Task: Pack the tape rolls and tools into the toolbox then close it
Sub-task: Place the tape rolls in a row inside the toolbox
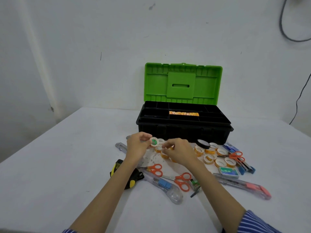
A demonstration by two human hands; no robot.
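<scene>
The black toolbox [183, 132] stands open at the back of the table, its green lid [183, 83] upright. A row of orange-labelled tape rolls [184, 113] lies in its top tray. In front of it, my left hand [137, 145] pinches a small tape roll [154, 142] tilted upward. My right hand [178, 149] curls its fingers over the loose tape rolls [164, 153] beside it; whether it grips one is hidden. Several more tape rolls [212, 154] and a black roll [203, 144] lie to the right.
Scattered on the table [67, 165]: three orange scissors [155, 169], [182, 181], [236, 156], clear utility knives [165, 187], [244, 185], a yellow-black tape measure [125, 174], a staple box [228, 172], a blue stapler [247, 168]. The wall stands right behind the toolbox.
</scene>
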